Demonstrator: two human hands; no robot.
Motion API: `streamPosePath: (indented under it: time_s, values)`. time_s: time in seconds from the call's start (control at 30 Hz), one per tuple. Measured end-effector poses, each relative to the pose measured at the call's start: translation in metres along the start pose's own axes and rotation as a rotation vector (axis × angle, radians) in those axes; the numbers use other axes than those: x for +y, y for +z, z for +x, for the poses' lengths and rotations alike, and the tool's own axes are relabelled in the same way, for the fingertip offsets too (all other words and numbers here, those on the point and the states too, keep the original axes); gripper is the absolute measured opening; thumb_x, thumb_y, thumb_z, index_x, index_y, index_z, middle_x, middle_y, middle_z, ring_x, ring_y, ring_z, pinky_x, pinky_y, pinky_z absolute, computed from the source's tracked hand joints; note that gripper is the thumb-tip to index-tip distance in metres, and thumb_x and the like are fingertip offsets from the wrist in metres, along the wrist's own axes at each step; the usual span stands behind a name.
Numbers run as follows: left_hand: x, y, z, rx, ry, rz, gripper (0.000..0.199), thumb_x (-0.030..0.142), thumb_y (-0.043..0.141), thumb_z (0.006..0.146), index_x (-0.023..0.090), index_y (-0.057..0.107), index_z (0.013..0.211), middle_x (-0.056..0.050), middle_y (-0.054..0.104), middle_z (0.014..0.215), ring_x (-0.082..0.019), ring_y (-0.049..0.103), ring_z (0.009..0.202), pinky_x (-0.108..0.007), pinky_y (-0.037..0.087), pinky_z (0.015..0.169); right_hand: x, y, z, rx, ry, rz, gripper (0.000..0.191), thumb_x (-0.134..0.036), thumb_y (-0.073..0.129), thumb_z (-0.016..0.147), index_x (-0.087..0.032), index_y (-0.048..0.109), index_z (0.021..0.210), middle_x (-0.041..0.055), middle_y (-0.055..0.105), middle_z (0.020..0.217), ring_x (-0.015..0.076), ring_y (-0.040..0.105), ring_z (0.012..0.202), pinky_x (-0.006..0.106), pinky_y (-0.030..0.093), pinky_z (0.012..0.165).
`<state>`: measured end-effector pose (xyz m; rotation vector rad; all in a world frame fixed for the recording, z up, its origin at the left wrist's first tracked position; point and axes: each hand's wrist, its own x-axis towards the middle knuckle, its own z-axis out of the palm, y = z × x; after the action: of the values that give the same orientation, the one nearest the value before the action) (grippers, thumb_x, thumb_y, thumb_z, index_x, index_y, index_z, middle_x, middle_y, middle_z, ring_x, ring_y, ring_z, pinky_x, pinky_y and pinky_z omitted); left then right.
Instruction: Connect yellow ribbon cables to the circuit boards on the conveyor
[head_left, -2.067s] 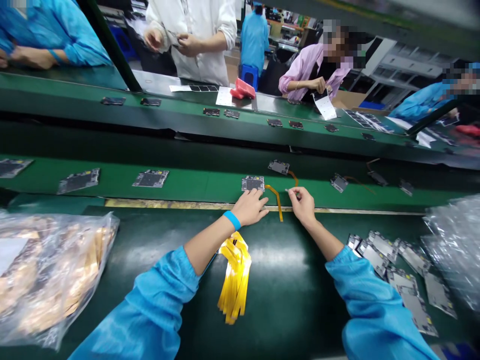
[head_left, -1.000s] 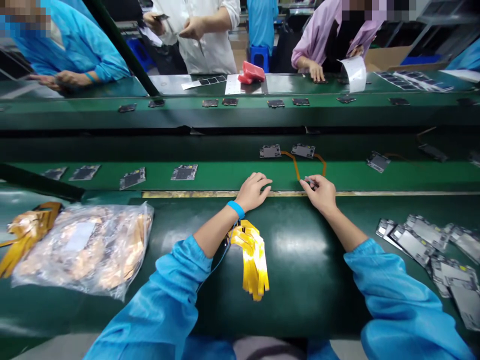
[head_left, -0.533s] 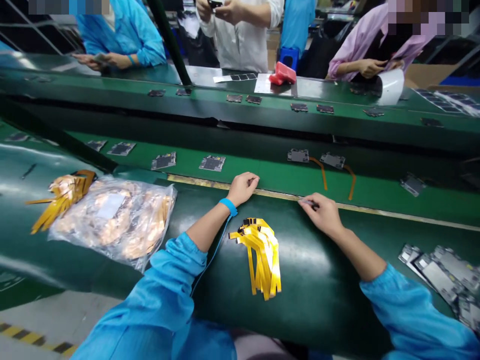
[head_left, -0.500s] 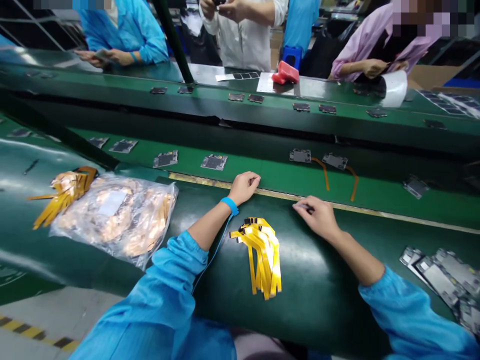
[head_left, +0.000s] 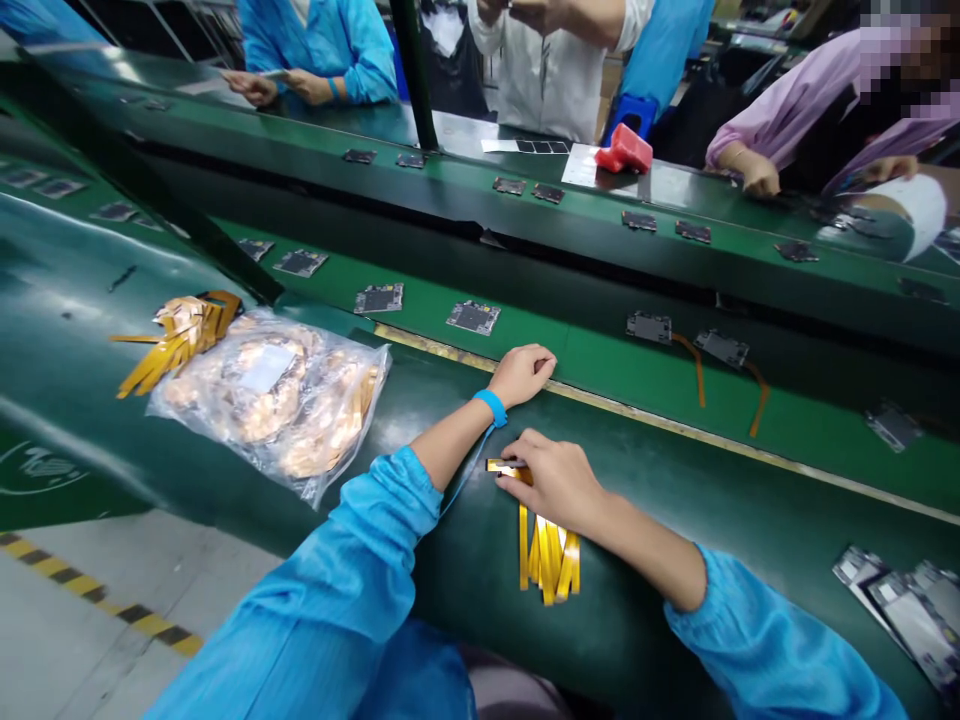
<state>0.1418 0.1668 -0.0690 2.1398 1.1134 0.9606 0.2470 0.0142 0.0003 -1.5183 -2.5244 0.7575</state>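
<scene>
My right hand (head_left: pixel 559 478) is over a small pile of yellow flex cables (head_left: pixel 551 560) on the green table. Its thumb and fingers pinch the connector end of a flex cable (head_left: pixel 496 465), and the hand covers the upper part of the pile. Curled closed, my left hand (head_left: pixel 525 374) rests at the strip along the belt's near edge, just beyond the pile. Whatever its fingers may hold is hidden. A blue strap with a cord circles the left wrist. The nearest circuit board (head_left: pixel 474 317) lies on the belt beyond my left hand.
At left lies a clear bag (head_left: pixel 274 395) of flex cables, beside loose orange cables (head_left: pixel 176 340). More boards, two with cables attached (head_left: pixel 721 348), lie along the green belt (head_left: pixel 577 350). Stacked boards (head_left: pixel 904 610) sit at right. A slanting dark post (head_left: pixel 150 180) crosses the left. Co-workers (head_left: pixel 322 60) handle things opposite.
My right hand has moved left and nearer me, from the belt's edge onto the flex cables, and pinches one. My left hand stays by the edge. The view has shifted.
</scene>
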Motion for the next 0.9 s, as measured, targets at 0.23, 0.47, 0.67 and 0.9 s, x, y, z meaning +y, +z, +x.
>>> streamPosePath:
  time_s: [0.23,0.47,0.67,0.9]
  values:
    - [0.003,-0.001,0.0,0.011,-0.002,-0.007,0.022,0.017,0.054,0.092,0.018,0.068,0.076,-0.002,0.063,0.074,-0.015,0.054,0.067,-0.027,0.043,0.067,-0.016,0.013,0.013,0.06,-0.072,0.091,0.018,-0.036,0.073,0.089,-0.024,0.074,0.103,0.0048,0.07,0.1,0.0205,0.068,0.082,0.03,0.046,0.069]
    - [0.006,-0.003,0.0,0.009,0.004,-0.026,0.021,0.016,0.054,0.093,0.017,0.068,0.076,-0.001,0.063,0.073,-0.014,0.055,0.068,-0.027,0.043,0.068,-0.003,-0.015,0.001,0.425,-0.058,0.856,0.033,-0.056,0.076,0.083,-0.024,0.07,0.088,0.0054,0.069,0.092,0.0167,0.061,0.07,0.03,0.05,0.06]
    - [0.002,0.001,0.001,0.034,0.0,-0.059,0.021,0.018,0.055,0.092,0.017,0.069,0.076,-0.002,0.065,0.074,-0.015,0.056,0.069,-0.027,0.044,0.069,0.041,-0.051,-0.003,0.639,0.14,0.864,0.038,-0.061,0.076,0.079,-0.025,0.067,0.089,0.002,0.064,0.074,0.0175,0.058,0.066,0.032,0.051,0.062]
    - [0.004,-0.011,0.006,-0.129,-0.118,-0.417,0.023,0.034,0.061,0.091,0.014,0.071,0.085,-0.002,0.069,0.075,-0.013,0.06,0.067,-0.025,0.046,0.065,0.078,-0.044,0.008,0.505,0.224,0.754,0.055,-0.06,0.083,0.069,-0.019,0.068,0.103,-0.0052,0.056,0.06,0.0113,0.043,0.051,0.027,0.036,0.05]
